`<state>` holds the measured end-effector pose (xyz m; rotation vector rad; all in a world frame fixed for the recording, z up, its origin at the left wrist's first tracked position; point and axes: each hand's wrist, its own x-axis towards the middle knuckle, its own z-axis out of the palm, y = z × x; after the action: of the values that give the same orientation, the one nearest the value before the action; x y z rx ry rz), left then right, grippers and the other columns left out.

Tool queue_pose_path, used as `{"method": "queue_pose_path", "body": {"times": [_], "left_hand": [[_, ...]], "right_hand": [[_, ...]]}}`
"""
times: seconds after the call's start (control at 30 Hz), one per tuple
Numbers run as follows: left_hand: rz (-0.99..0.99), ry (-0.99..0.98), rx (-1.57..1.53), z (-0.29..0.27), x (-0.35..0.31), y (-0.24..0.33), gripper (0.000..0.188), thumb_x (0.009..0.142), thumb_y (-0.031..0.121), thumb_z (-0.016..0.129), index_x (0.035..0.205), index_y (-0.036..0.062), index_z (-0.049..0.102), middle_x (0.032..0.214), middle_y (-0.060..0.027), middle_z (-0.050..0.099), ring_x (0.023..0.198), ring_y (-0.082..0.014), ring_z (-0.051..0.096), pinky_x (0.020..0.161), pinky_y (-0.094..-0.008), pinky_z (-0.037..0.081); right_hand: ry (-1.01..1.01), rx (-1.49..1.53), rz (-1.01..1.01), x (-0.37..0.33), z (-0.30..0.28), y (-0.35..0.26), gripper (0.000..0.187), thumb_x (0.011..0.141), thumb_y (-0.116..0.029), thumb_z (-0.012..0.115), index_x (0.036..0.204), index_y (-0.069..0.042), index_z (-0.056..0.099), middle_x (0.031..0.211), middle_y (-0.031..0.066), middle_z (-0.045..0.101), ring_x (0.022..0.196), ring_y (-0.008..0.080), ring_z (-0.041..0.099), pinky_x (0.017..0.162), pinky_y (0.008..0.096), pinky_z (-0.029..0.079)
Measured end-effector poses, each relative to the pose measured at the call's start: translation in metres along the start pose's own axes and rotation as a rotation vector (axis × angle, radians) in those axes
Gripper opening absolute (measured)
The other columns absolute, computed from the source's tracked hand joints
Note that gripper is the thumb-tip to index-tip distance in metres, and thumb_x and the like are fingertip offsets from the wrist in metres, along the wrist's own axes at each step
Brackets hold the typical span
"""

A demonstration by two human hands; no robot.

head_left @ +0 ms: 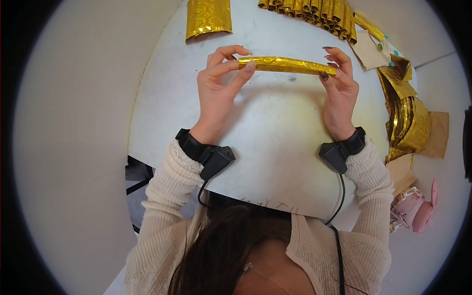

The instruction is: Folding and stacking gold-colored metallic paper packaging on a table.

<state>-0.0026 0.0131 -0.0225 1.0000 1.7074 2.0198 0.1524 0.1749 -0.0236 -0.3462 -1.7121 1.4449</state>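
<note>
A narrow strip of shiny gold foil paper, folded or rolled lengthwise, is stretched sideways above the white table. My left hand pinches its left end between thumb and fingers. At the other end, my right hand grips it the same way, thumb below and fingers above. The strip tilts slightly down toward the right. Whether it is a closed tube or an open fold, I cannot tell. Both wrists wear black bands with a boxy device.
A curved gold foil sheet lies at the far left of the white table. Several gold rolls are stacked at the back. On the right are a stack of gold sheets, brown paper and a pink lidded item.
</note>
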Motion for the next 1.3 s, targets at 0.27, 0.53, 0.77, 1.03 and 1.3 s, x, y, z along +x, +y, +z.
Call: {"method": "queue_pose_path", "body": {"times": [0.27, 0.53, 0.77, 1.03, 1.3], "left_hand": [[0.046, 0.021, -0.059, 0.0, 0.002, 0.009, 0.01, 0.079, 0.015, 0.074, 0.078, 0.0049, 0.072, 0.102, -0.002, 0.064, 0.1, -0.0182, 0.046, 0.092, -0.0315, 0.034], [0.603, 0.089, 0.668, -0.009, 0.0, 0.037, 0.019, 0.06, 0.015, 0.084, 0.074, 0.0086, 0.073, 0.099, -0.0014, 0.068, 0.097, -0.021, 0.049, 0.085, -0.0316, 0.039], [0.517, 0.086, 0.439, -0.016, -0.003, 0.043, 0.021, 0.068, 0.009, 0.08, 0.087, 0.007, 0.073, 0.104, -0.0055, 0.068, 0.09, -0.0187, 0.055, 0.079, -0.0309, 0.045], [-0.12, -0.32, 0.034, -0.008, 0.001, 0.039, 0.028, 0.08, 0.004, 0.071, 0.108, 0.0011, 0.068, 0.106, -0.0098, 0.069, 0.085, -0.0119, 0.065, 0.074, -0.0243, 0.054], [-0.073, -0.359, 0.12, -0.003, 0.0, 0.022, 0.02, 0.081, 0.001, 0.07, 0.1, 0.0013, 0.071, 0.099, -0.0104, 0.071, 0.078, -0.0113, 0.065, 0.069, -0.0223, 0.054]], "right_hand": [[-0.02, 0.021, 0.06, 0.002, 0.0, 0.004, 0.009, 0.082, -0.005, 0.07, 0.086, 0.002, 0.066, 0.115, 0.0036, 0.047, 0.106, 0.0171, 0.044, 0.095, 0.0318, 0.035], [-0.065, 0.342, 0.321, -0.001, 0.007, 0.005, 0.02, 0.096, -0.017, 0.054, 0.106, 0.0, 0.06, 0.116, -0.0005, 0.051, 0.103, 0.01, 0.043, 0.094, 0.0252, 0.031], [-0.059, 0.437, 0.392, -0.001, 0.008, 0.002, 0.027, 0.097, -0.02, 0.053, 0.116, -0.001, 0.057, 0.111, -0.0016, 0.054, 0.099, 0.0093, 0.044, 0.093, 0.0264, 0.033], [-0.099, 0.101, 0.134, -0.004, 0.007, 0.005, 0.012, 0.089, -0.009, 0.063, 0.095, 0.001, 0.065, 0.112, 0.0029, 0.052, 0.099, 0.0121, 0.047, 0.09, 0.0267, 0.038], [-0.223, -0.21, -0.067, -0.001, 0.01, -0.009, 0.012, 0.075, -0.002, 0.073, 0.087, -0.002, 0.07, 0.109, 0.0047, 0.055, 0.099, 0.0175, 0.05, 0.088, 0.0302, 0.041]]}}
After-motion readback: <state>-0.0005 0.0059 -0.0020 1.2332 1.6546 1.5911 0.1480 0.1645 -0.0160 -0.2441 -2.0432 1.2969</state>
